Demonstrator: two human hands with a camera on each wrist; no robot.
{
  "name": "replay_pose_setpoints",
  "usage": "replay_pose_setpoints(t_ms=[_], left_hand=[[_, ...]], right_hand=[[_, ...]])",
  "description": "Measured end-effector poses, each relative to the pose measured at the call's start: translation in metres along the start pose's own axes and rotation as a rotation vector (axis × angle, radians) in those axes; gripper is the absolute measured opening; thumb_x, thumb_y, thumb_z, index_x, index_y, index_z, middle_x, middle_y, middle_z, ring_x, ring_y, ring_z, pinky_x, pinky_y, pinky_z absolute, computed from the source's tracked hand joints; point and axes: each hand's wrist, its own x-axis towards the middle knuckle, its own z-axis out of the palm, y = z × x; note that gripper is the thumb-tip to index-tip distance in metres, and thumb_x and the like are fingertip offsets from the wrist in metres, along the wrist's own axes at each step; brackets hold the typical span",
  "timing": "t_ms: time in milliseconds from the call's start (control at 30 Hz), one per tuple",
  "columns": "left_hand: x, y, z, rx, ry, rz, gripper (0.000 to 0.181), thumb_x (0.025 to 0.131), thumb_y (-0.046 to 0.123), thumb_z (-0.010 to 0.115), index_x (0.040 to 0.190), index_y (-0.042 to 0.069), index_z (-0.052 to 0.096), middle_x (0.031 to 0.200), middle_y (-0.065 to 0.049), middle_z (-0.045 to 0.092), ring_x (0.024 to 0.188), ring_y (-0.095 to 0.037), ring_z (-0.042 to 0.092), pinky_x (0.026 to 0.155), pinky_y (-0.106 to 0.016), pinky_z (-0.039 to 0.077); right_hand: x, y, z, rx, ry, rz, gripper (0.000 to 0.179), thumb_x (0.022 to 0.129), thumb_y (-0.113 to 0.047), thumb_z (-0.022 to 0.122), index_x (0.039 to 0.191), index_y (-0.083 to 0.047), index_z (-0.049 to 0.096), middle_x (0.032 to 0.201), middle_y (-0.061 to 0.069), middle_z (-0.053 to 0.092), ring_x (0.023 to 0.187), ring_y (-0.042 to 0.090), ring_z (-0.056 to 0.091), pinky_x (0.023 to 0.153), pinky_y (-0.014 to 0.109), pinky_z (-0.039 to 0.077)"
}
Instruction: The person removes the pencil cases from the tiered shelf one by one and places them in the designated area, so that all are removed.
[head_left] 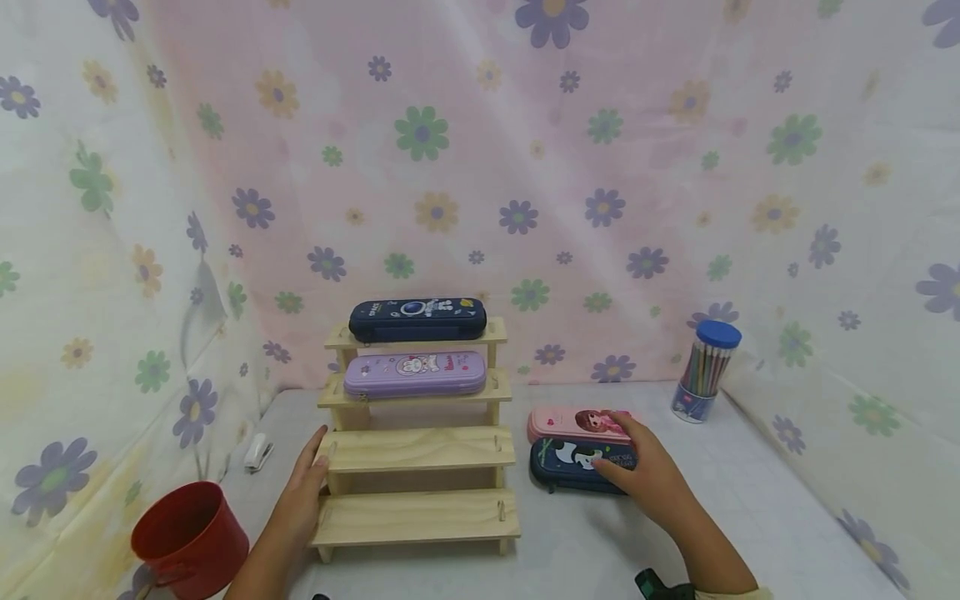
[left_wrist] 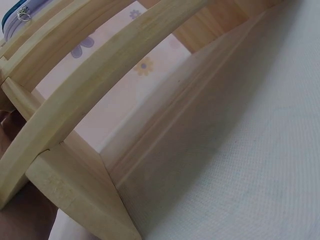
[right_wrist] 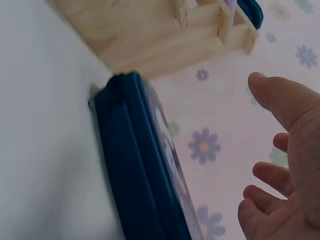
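A four-step wooden shelf (head_left: 420,450) stands on the white-covered table. My left hand (head_left: 302,493) rests against its left side, fingers extended along the side pieces; in the left wrist view the shelf hides most of the hand. To the right of the shelf lie a pink pencil case (head_left: 555,423) with a doll picture and, in front of it, a navy pencil case (head_left: 558,473) with a white cartoon print. Over their right ends hovers my right hand (head_left: 651,468), thumb and fingers spread. In the right wrist view, a gap shows between the thumb and the navy case (right_wrist: 135,165).
A navy space pencil case (head_left: 418,320) lies on the top step, a lilac one (head_left: 416,373) below it. A red pot (head_left: 191,546) stands front left, near a small white object (head_left: 258,452). A blue-lidded pencil tub (head_left: 705,375) stands back right. Flowered curtains surround the table.
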Motion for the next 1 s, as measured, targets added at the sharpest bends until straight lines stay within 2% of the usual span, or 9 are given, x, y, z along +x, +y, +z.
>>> replay_pose_setpoints(t_ms=[167,267,400,667,833,1000], left_hand=[[-0.001,-0.001,-0.001,-0.007,-0.003,-0.026,0.059,0.116,0.036,0.025,0.17,0.03,0.002,0.178,-0.007,0.0,0.163,-0.034,-0.008,0.128,-0.065,-0.004],[-0.001,-0.003,-0.001,-0.012,-0.004,-0.019,0.059,0.116,0.035,0.025,0.17,0.03,0.002,0.177,-0.008,-0.001,0.163,-0.034,-0.007,0.128,-0.066,-0.004],[-0.001,-0.004,-0.002,-0.016,-0.005,-0.001,0.059,0.116,0.034,0.025,0.17,0.029,0.001,0.177,-0.009,-0.002,0.163,-0.035,-0.007,0.127,-0.067,-0.003],[0.0,-0.001,0.0,-0.01,0.001,-0.017,0.06,0.116,0.038,0.025,0.17,0.03,0.002,0.177,-0.008,-0.001,0.163,-0.035,-0.006,0.127,-0.067,-0.003],[0.0,0.0,0.0,-0.013,-0.001,-0.002,0.06,0.116,0.038,0.026,0.17,0.029,0.003,0.177,-0.01,-0.001,0.163,-0.037,-0.006,0.127,-0.068,-0.003],[0.0,0.0,-0.001,0.007,0.006,-0.016,0.059,0.116,0.039,0.026,0.17,0.031,0.004,0.178,-0.008,0.001,0.163,-0.035,-0.005,0.127,-0.067,-0.003]], right_hand=[[0.004,-0.018,0.017,0.036,0.002,-0.098,0.086,0.092,-0.051,0.078,0.161,-0.02,0.037,0.163,0.016,0.044,0.15,0.044,0.04,0.114,0.07,0.038],[0.006,-0.027,0.027,0.06,0.0,-0.124,0.082,0.092,-0.044,0.08,0.159,-0.02,0.04,0.161,0.014,0.047,0.149,0.041,0.044,0.115,0.065,0.04],[0.009,-0.039,0.037,0.055,0.009,-0.131,0.08,0.092,-0.038,0.081,0.16,-0.024,0.041,0.163,0.012,0.044,0.149,0.04,0.044,0.114,0.063,0.043],[0.014,-0.064,0.05,0.076,0.02,-0.141,0.083,0.088,-0.041,0.085,0.159,-0.03,0.043,0.163,0.008,0.045,0.147,0.04,0.048,0.11,0.06,0.048],[0.017,-0.077,0.056,0.07,0.025,-0.179,0.083,0.088,-0.039,0.085,0.159,-0.027,0.043,0.162,0.007,0.046,0.147,0.037,0.048,0.111,0.06,0.048],[0.025,-0.09,0.056,0.108,0.021,-0.232,0.082,0.091,-0.034,0.084,0.16,-0.028,0.041,0.164,0.007,0.043,0.148,0.038,0.047,0.112,0.059,0.047]])
